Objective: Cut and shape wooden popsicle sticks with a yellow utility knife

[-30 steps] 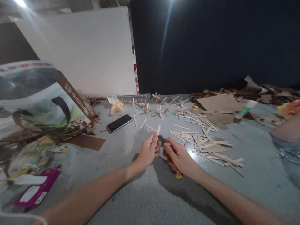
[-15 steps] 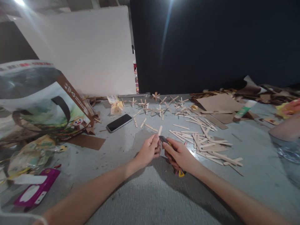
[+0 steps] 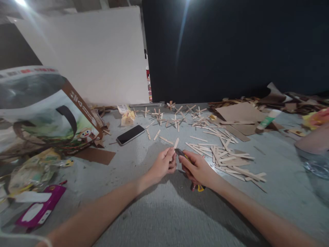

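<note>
**Wooden stick pinched beside a cutter**

Our wooden stick (image 3: 176, 142) juts up from the fingertips of our left hand (image 3: 163, 162), which pinches it. Our right hand (image 3: 197, 168) grips a black-and-yellow cutter (image 3: 183, 153), its front end beside the stick. Loose sticks (image 3: 226, 157) lie to the right, a phone (image 3: 130, 135) to the left.

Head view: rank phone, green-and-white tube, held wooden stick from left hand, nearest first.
1. Wooden stick: in the left hand.
2. Phone: left, beyond the hand.
3. Green-and-white tube: far right, by the cardboard.
</note>
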The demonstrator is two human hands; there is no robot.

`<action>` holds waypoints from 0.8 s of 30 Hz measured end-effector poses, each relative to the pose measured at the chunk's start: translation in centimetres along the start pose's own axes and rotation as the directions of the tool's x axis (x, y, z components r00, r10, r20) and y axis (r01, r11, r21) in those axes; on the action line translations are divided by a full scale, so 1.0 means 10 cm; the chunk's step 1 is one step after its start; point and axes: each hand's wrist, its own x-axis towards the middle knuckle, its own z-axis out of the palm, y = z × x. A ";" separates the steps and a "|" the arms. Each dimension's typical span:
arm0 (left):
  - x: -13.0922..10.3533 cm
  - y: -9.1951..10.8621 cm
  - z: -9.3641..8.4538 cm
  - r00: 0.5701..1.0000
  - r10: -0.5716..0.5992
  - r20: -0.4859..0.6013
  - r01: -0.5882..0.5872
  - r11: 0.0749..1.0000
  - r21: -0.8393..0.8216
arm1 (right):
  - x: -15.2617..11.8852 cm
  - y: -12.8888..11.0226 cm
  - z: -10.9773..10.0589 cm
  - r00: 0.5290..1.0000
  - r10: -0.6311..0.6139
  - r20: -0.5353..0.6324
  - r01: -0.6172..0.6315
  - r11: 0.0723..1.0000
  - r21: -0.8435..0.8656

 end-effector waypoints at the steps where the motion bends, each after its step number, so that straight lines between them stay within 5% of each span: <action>1: 0.00 0.00 0.00 1.000 -0.005 0.001 0.005 1.000 -0.001 | 0.00 0.00 0.00 1.000 -0.003 -0.002 0.003 1.000 -0.004; 24: 0.01 0.02 -0.02 0.997 -0.077 0.014 0.077 0.997 -0.023 | 0.05 0.08 -0.12 0.991 -0.125 -0.039 0.112 0.964 -0.243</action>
